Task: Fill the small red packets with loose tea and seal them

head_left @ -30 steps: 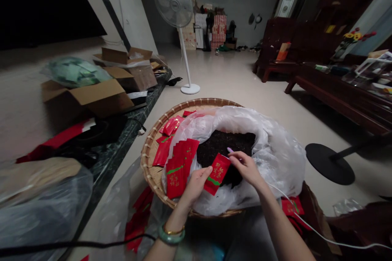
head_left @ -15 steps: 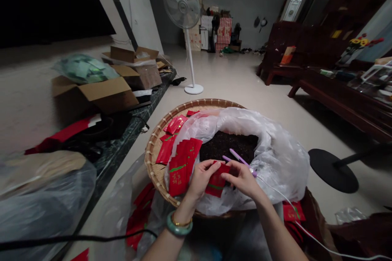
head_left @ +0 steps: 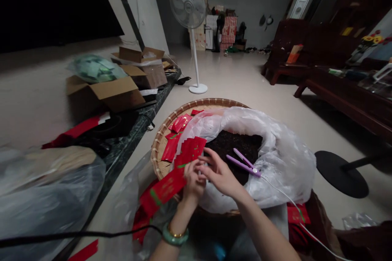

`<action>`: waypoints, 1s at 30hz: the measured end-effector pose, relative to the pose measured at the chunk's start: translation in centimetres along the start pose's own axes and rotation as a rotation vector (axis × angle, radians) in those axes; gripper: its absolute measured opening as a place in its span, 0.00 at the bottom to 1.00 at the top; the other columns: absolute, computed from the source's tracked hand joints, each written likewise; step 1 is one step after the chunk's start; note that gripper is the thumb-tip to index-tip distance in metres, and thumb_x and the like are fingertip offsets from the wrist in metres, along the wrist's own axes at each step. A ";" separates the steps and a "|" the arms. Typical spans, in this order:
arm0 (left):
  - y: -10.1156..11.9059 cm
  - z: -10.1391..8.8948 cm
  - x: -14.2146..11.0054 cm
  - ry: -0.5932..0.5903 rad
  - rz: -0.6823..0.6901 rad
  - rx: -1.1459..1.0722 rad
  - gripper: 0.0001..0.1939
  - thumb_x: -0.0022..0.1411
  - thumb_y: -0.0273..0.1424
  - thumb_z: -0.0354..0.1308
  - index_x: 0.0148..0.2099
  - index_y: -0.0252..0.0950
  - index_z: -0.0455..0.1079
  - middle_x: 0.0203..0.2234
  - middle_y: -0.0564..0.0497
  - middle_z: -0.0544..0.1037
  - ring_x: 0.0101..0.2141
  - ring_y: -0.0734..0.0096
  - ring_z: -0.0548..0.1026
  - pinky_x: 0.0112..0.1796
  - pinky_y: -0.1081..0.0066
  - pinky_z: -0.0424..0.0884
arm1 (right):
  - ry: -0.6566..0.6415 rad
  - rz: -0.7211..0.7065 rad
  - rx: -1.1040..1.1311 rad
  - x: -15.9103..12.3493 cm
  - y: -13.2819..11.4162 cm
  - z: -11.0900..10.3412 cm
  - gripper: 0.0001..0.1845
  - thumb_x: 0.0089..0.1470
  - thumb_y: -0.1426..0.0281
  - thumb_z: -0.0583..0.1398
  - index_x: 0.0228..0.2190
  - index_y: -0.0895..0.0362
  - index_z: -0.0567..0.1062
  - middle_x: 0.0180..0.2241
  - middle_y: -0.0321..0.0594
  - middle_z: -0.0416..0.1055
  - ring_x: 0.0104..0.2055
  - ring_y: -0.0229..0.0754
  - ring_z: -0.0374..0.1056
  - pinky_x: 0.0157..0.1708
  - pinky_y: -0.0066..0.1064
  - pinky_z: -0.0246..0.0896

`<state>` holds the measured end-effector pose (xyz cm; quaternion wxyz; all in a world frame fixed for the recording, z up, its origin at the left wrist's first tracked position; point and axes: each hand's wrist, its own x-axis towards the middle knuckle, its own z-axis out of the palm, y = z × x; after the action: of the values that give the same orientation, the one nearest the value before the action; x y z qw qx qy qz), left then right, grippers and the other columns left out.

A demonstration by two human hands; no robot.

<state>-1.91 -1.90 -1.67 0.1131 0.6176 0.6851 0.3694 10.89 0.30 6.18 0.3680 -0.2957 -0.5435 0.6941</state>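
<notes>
My left hand [head_left: 193, 180] is closed on a red packet [head_left: 163, 190] that sticks out to the lower left over the edge of the round woven basket [head_left: 157, 153]. My right hand [head_left: 218, 173] sits right beside it, fingers curled and touching the left hand's fingers. A clear plastic bag [head_left: 284, 163] in the basket holds dark loose tea [head_left: 228, 147]. A purple clip tool [head_left: 243, 162] with a white cord lies on the tea just right of my right hand. Several more red packets [head_left: 191, 149] lie fanned on the bag's left side.
More red packets [head_left: 176, 124] lie in the basket's far left. Open cardboard boxes [head_left: 105, 89] and a black cable sit on a dark ledge to the left. A standing fan [head_left: 190, 16] is behind; a round black stand base [head_left: 341, 169] and dark wooden furniture [head_left: 343, 89] stand to the right.
Both hands shifted left off the tea to the basket's near left edge. The purple tool left my right hand and now lies on the tea. The red packet swung out to the lower left.
</notes>
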 end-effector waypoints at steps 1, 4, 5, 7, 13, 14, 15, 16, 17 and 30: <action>-0.4 -0.5 0.2 0.078 -0.016 0.041 0.17 0.57 0.27 0.50 0.47 0.29 0.73 0.45 0.37 0.74 0.47 0.53 0.70 0.48 0.53 0.66 | 0.021 -0.007 -0.017 0.1 0.3 -0.2 0.32 0.47 0.57 0.64 0.52 0.50 0.62 0.49 0.44 0.67 0.45 0.43 0.69 0.40 0.36 0.70; -2.2 -2.1 1.1 0.211 -0.078 0.262 0.21 0.58 0.27 0.51 0.54 0.29 0.68 0.50 0.34 0.69 0.50 0.47 0.66 0.50 0.48 0.62 | 0.060 0.011 -0.118 -0.2 1.3 -2.0 0.25 0.50 0.57 0.62 0.48 0.53 0.67 0.45 0.44 0.70 0.43 0.43 0.70 0.41 0.37 0.69; -2.8 -2.5 1.3 0.209 -0.105 0.321 0.22 0.58 0.29 0.52 0.55 0.29 0.66 0.49 0.33 0.69 0.49 0.47 0.66 0.49 0.49 0.63 | 0.048 0.024 -0.162 -0.4 1.7 -2.7 0.22 0.50 0.58 0.61 0.46 0.54 0.69 0.44 0.44 0.71 0.43 0.43 0.70 0.41 0.36 0.69; -4.0 -3.0 1.6 0.143 -0.139 0.356 0.23 0.58 0.31 0.53 0.56 0.29 0.65 0.44 0.36 0.70 0.45 0.51 0.69 0.46 0.53 0.66 | 0.024 0.036 -0.250 -0.8 2.4 -3.9 0.19 0.51 0.60 0.61 0.44 0.55 0.71 0.43 0.44 0.72 0.43 0.43 0.70 0.41 0.36 0.69; -5.3 -3.8 2.2 0.157 -0.164 0.180 0.17 0.56 0.32 0.54 0.46 0.33 0.73 0.36 0.42 0.75 0.39 0.55 0.73 0.45 0.57 0.67 | 0.114 0.016 -0.334 -1.0 3.0 -5.5 0.17 0.51 0.63 0.61 0.42 0.56 0.74 0.40 0.43 0.74 0.42 0.43 0.71 0.39 0.34 0.69; -5.0 -4.0 2.2 0.206 -0.162 0.086 0.15 0.56 0.33 0.54 0.45 0.34 0.74 0.36 0.43 0.76 0.39 0.56 0.73 0.45 0.58 0.67 | 0.139 0.019 -0.313 -1.0 3.0 -5.6 0.16 0.50 0.62 0.61 0.41 0.56 0.74 0.39 0.43 0.75 0.41 0.42 0.71 0.38 0.33 0.69; -4.6 -4.1 2.3 0.269 -0.167 -0.019 0.15 0.56 0.34 0.55 0.44 0.36 0.74 0.36 0.44 0.76 0.39 0.57 0.74 0.46 0.59 0.67 | 0.166 0.025 -0.286 -0.9 3.0 -5.6 0.16 0.50 0.62 0.61 0.40 0.56 0.74 0.38 0.42 0.75 0.39 0.42 0.71 0.36 0.32 0.70; -4.0 -4.2 2.4 0.347 -0.183 -0.121 0.14 0.57 0.35 0.55 0.44 0.37 0.74 0.37 0.45 0.77 0.40 0.59 0.74 0.47 0.60 0.67 | 0.196 0.033 -0.255 -0.9 3.1 -5.6 0.16 0.50 0.61 0.61 0.40 0.57 0.74 0.37 0.42 0.75 0.38 0.41 0.71 0.34 0.31 0.70; -3.2 -4.1 2.4 0.429 -0.209 -0.211 0.15 0.57 0.37 0.56 0.43 0.37 0.74 0.37 0.46 0.77 0.40 0.60 0.74 0.48 0.60 0.67 | 0.220 0.043 -0.222 -0.9 3.2 -5.5 0.17 0.50 0.61 0.61 0.40 0.56 0.73 0.36 0.41 0.74 0.37 0.40 0.71 0.31 0.30 0.70; 3.0 -0.4 0.8 -0.018 -0.299 -0.804 0.17 0.49 0.35 0.63 0.42 0.34 0.75 0.37 0.45 0.80 0.39 0.61 0.77 0.44 0.63 0.71 | 0.509 -0.196 -0.454 -0.9 4.0 -6.4 0.19 0.52 0.67 0.57 0.47 0.55 0.73 0.42 0.46 0.74 0.39 0.46 0.71 0.33 0.35 0.70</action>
<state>-0.01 -1.40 0.82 0.4034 0.4212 0.5675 0.5811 15.78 2.45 0.82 0.4812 -0.4799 -0.6005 0.4213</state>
